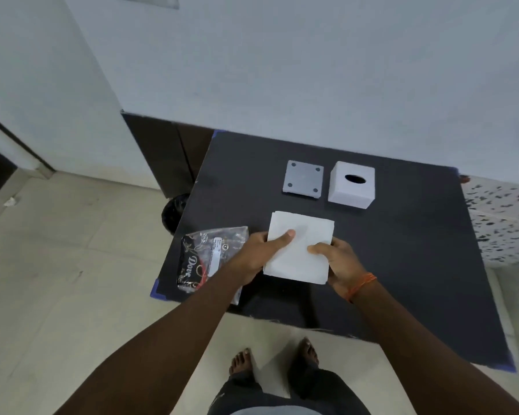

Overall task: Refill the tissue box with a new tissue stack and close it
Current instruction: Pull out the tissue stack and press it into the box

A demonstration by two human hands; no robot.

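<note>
Both hands, left hand (pixel 259 250) and right hand (pixel 340 262), pinch the tissue stack (pixel 300 248) near the table's (pixel 402 265) front edge; keep it square, then feed it through the tissue box's (pixel 351 184) open underside.

Tissue stack (pixel 300 247) is sitting mid-desk (pixel 402 265). Box (pixel 351 185) is sitting at 1 o'clock from it, base plate (pixel 303 181) at 12, just left of the box. Wrapper (pixel 212 256) is lying at 9.
</note>
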